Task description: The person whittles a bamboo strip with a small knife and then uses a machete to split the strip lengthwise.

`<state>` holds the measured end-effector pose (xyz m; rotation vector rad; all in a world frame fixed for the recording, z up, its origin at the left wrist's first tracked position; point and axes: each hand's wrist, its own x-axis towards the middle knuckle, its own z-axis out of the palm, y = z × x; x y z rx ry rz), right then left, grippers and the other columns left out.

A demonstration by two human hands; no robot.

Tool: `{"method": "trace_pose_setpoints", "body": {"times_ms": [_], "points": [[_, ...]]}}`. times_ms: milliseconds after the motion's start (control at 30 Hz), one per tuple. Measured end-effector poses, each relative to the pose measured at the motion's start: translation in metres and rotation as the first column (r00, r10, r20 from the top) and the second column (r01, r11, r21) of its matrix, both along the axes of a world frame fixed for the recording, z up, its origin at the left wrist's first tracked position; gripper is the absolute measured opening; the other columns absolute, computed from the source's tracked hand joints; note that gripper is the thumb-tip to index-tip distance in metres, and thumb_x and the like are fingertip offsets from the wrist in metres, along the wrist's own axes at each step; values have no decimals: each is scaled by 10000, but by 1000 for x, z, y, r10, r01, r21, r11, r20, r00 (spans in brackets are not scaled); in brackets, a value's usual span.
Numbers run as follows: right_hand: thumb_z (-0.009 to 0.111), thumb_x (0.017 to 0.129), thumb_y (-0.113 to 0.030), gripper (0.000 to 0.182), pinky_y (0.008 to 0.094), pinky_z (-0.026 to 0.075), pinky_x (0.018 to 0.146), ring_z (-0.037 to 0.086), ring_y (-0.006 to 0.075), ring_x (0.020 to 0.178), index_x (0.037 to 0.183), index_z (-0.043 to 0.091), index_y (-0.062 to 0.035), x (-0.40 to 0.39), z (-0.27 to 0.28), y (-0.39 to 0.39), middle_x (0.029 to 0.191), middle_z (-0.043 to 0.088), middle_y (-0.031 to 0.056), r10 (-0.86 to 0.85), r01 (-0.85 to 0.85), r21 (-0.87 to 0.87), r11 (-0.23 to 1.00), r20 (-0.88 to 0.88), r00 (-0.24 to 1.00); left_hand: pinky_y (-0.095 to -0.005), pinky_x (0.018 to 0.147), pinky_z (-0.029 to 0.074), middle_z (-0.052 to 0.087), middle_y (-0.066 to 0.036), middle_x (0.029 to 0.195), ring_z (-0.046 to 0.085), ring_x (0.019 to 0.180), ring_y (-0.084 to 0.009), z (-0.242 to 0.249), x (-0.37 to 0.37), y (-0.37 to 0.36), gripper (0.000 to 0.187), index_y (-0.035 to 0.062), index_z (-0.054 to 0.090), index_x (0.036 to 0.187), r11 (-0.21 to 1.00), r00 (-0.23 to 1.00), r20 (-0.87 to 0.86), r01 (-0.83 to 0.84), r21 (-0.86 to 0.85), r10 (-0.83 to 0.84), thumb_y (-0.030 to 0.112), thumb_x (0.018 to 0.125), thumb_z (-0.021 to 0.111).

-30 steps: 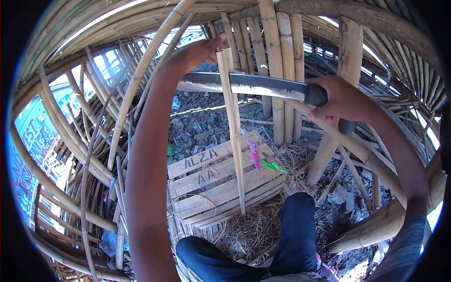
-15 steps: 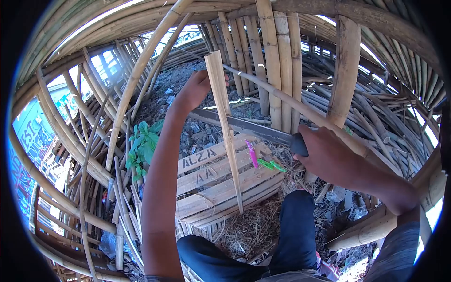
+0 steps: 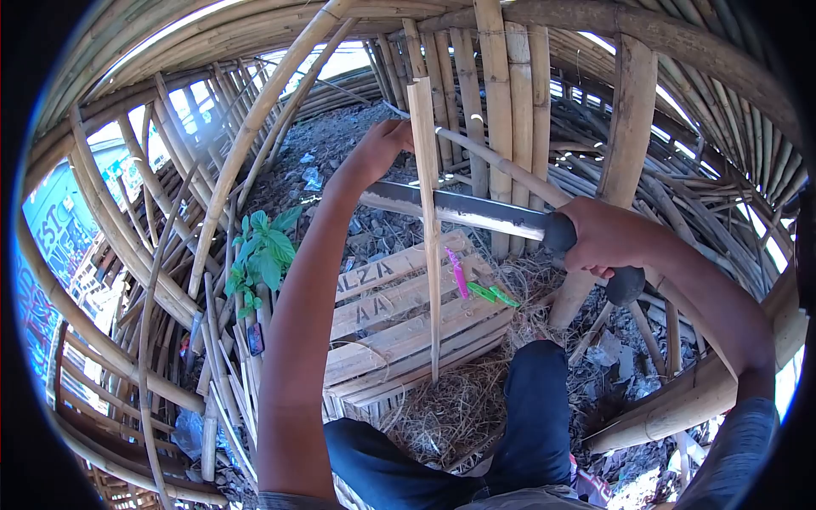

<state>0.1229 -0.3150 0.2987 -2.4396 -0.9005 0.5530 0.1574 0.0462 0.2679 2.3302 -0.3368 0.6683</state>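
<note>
A split bamboo strip point(image 3: 427, 161) stands upright before me, its lower end down at the wooden crate point(image 3: 374, 361). My left hand point(image 3: 382, 153) is closed on it near the top, the fingertips partly hidden behind the strip. In my right hand point(image 3: 599, 238) is the dark handle of a machete, its rounded end showing below the fist. The machete blade point(image 3: 489, 212) lies almost level and crosses the strip at about a third of its length from the top, the tip end reaching left below my left wrist.
Pink point(image 3: 456, 274) and green point(image 3: 493, 294) plastic pieces lie on the crate's slatted top. A long bamboo pole point(image 3: 501, 163) slants behind the blade. Bamboo posts point(image 3: 625, 127) surround me, with piled poles point(image 3: 680, 208) at right. A leafy plant point(image 3: 262, 246) grows at left.
The strip's top has shifted right and stands straighter, with my left hand moving along. My right hand has moved slightly right with the machete, whose blade is now a little higher and flatter.
</note>
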Motion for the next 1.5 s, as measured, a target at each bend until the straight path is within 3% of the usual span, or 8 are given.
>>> {"method": "trace_pose_setpoints", "body": {"times_ms": [100, 167, 367, 433, 833, 967, 1233, 1500], "points": [[640, 687, 25, 190, 263, 354, 352, 446, 98, 391, 843, 533, 36, 23, -9, -2, 508, 463, 23, -9, 25, 72, 997, -213, 977, -325, 921, 461, 673, -115, 992, 635, 1003, -215, -14, 25, 15, 389, -8, 631, 1037, 974, 996, 88, -44, 221, 25, 318, 932, 445], [649, 701, 51, 175, 253, 316, 351, 404, 82, 391, 788, 503, 8, 44, -23, -7, 505, 413, -9, -23, 43, 9, 999, -723, 690, -346, 809, 493, 662, -121, 916, 651, 845, -212, -6, 9, -10, 419, -22, 577, 1053, 973, 973, -201, 72, -218, -117, 360, 970, 426], [645, 699, 57, 161, 344, 392, 388, 507, 161, 443, 768, 505, 18, 21, -20, 6, 547, 487, 51, 11, 13, 50, 999, -454, 891, -317, 834, 500, 667, -142, 945, 654, 870, -216, 43, -23, -13, 426, -54, 599, 1046, 972, 996, -34, 73, -221, -82, 342, 961, 466], [609, 682, 44, 138, 421, 489, 538, 622, 317, 581, 803, 544, 58, 3, -23, 9, 623, 579, 174, 122, -204, 67, 977, 609, 784, -323, 842, 489, 671, -117, 939, 651, 874, -210, 25, -26, 3, 394, -14, 612, 1066, 997, 997, -61, 40, -67, -44, 333, 965, 455], [613, 700, -5, 271, 460, 497, 728, 617, 419, 817, 938, 533, 98, -20, -65, 7, 805, 598, 276, 51, -63, 19, 998, 389, 920, -350, 857, 480, 680, -166, 974, 655, 922, -255, -18, -63, -14, 421, -18, 634, 1075, 930, 994, 68, -99, 354, 80, 312, 950, 405], [632, 700, -20, 315, 466, 488, 722, 605, 443, 822, 970, 518, 96, -9, -87, 4, 821, 592, 281, 117, -116, -26, 993, 383, 916, -370, 953, 406, 678, -161, 1008, 620, 1001, -287, -49, -69, -23, 558, -27, 609, 1120, 969, 968, -219, -165, -183, 123, 429, 969, 325], [628, 694, -13, 283, 481, 494, 721, 605, 440, 803, 942, 526, 76, -16, -139, 11, 785, 600, 271, 34, -99, 110, 989, 484, 874, -495, 764, 473, 639, -201, 829, 610, 838, -392, -65, -78, -36, 380, 119, 621, 1053, 795, 916, -13, -342, 500, 402, 364, 949, 351], [640, 658, -30, 253, 475, 496, 707, 611, 434, 783, 874, 544, 61, 2, -153, 9, 761, 596, 286, -1, -45, 85, 995, 476, 879, -464, 761, 489, 655, -159, 845, 625, 837, -344, -103, -67, -30, 333, 167, 627, 1054, 778, 912, 49, -375, 505, 408, 319, 914, 366]]}}
